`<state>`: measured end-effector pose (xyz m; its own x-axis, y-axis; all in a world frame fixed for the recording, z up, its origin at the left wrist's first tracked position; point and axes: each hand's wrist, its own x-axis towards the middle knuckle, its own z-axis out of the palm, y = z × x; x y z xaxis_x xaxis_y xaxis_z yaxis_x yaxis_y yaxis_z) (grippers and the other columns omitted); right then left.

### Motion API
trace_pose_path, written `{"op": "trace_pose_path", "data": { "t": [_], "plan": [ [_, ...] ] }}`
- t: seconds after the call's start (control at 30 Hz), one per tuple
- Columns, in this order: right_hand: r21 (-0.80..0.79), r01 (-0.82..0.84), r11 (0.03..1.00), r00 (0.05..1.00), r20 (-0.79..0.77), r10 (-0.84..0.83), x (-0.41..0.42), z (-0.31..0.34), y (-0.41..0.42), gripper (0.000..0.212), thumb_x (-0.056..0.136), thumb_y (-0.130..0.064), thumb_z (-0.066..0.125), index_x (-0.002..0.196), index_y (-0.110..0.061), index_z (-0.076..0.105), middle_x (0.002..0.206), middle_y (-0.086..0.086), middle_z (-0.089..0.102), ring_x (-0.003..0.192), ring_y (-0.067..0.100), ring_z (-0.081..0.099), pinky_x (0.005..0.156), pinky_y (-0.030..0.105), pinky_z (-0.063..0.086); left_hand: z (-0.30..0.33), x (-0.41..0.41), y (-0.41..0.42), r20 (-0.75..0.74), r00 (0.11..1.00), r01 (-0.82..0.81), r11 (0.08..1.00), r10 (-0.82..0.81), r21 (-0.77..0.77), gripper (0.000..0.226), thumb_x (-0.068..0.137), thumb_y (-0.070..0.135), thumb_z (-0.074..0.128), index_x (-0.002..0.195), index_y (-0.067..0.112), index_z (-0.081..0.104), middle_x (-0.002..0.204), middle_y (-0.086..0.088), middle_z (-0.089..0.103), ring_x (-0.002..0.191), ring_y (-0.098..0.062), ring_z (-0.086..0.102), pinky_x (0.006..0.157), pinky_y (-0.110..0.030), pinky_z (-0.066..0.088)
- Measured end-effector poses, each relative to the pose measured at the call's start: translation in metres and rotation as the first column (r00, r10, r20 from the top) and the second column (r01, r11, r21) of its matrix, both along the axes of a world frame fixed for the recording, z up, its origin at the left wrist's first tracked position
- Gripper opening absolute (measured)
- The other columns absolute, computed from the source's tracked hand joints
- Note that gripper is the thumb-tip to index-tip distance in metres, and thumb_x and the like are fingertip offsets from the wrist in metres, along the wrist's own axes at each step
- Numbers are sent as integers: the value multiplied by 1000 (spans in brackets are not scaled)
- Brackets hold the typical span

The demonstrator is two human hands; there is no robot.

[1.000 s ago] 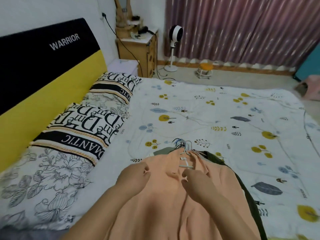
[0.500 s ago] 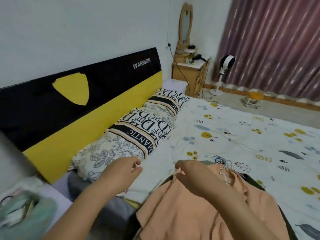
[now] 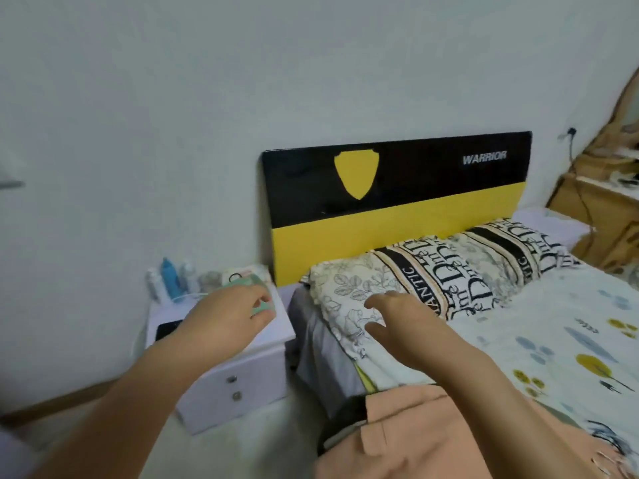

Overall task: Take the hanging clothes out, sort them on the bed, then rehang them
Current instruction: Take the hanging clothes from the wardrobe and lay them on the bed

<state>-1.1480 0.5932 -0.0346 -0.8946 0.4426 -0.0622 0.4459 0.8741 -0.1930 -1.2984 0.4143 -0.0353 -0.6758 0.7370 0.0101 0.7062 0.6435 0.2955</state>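
A peach-orange garment (image 3: 415, 433) lies on the near edge of the bed (image 3: 560, 344), on top of darker clothes (image 3: 340, 426) that peek out at its left. Hanger hooks (image 3: 601, 433) show at the lower right beside my forearm. My left hand (image 3: 228, 316) hovers over the white bedside cabinet, fingers loosely curled and holding nothing. My right hand (image 3: 401, 319) is raised over the near pillow, fingers spread and empty. Both hands are clear of the clothes.
A white bedside cabinet (image 3: 238, 378) stands left of the bed with bottles (image 3: 169, 281), a dark screen device and a green item on top. Two patterned pillows (image 3: 449, 271) lie against the black and yellow headboard (image 3: 397, 202). A wooden dresser (image 3: 598, 202) is at the far right.
My view has swung left, from the bed to the headboard and bedside cabinet. Both hands have come off the orange garment; the left now hovers over the cabinet, the right over the pillow.
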Motion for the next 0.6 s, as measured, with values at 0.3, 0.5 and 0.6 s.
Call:
{"op": "trace_pose_path", "data": {
  "t": [0.3, 0.5, 0.6],
  "plan": [
    [-5, -344, 939, 938, -31, 344, -57, 18, -133, 46, 93, -31, 49, 137, -18, 41, 139, 7, 41, 129, 26, 36, 101, 37, 39, 20, 14, -171, 21, 951, -304, 949, 307, -83, 39, 93, 41, 48, 128, 26, 47, 128, 4, 55, 114, -15, 53, 94, -26, 41],
    [29, -524, 851, 851, -33, 525, -90, 29, -237, 47, 95, -35, 47, 138, -19, 39, 140, 5, 41, 129, 25, 36, 105, 34, 33, 32, 20, -279, 28, 892, -448, 890, 451, -81, 46, 95, 42, 43, 137, 25, 37, 139, 4, 45, 125, -12, 45, 99, -23, 34],
    [17, -592, 806, 805, -39, 592, -106, 33, -298, 48, 95, -34, 48, 140, -20, 37, 140, 5, 41, 128, 25, 37, 104, 36, 35, 36, 20, -341, 31, 855, -513, 854, 517, -88, 47, 95, 43, 43, 137, 24, 37, 139, 4, 45, 124, -11, 44, 100, -24, 35]
  ]
}}
